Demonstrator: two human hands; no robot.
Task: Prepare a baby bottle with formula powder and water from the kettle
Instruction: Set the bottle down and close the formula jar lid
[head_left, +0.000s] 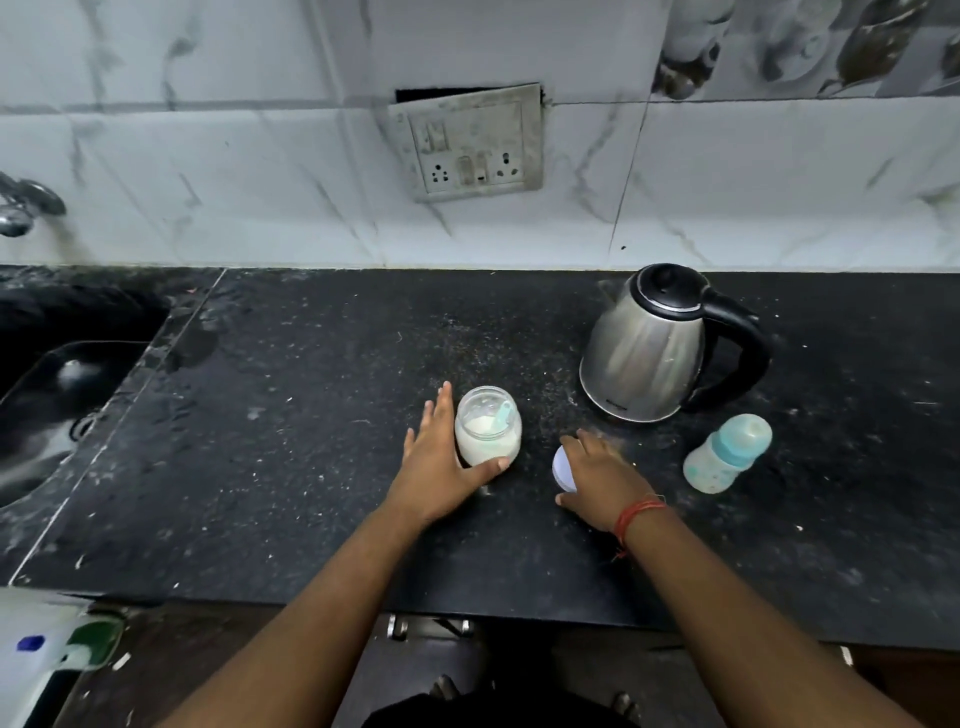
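An open glass jar (487, 427) of white formula powder stands on the black counter (291, 467), a light blue scoop sticking out of the powder. My left hand (441, 467) holds the jar from the left, thumb wrapped across its front. My right hand (597, 480) grips the jar's white lid (562, 467) just above or on the counter to the right of the jar. The steel kettle (654, 345) with a black handle stands behind, lid shut. A baby bottle (727, 453) with a teal collar and cap stands at the right.
A dark sink (57, 384) is sunk into the counter at the left, with a tap (23, 208) on the wall above it. A switch and socket plate (467, 143) hangs on the tiled wall. White specks dot the counter.
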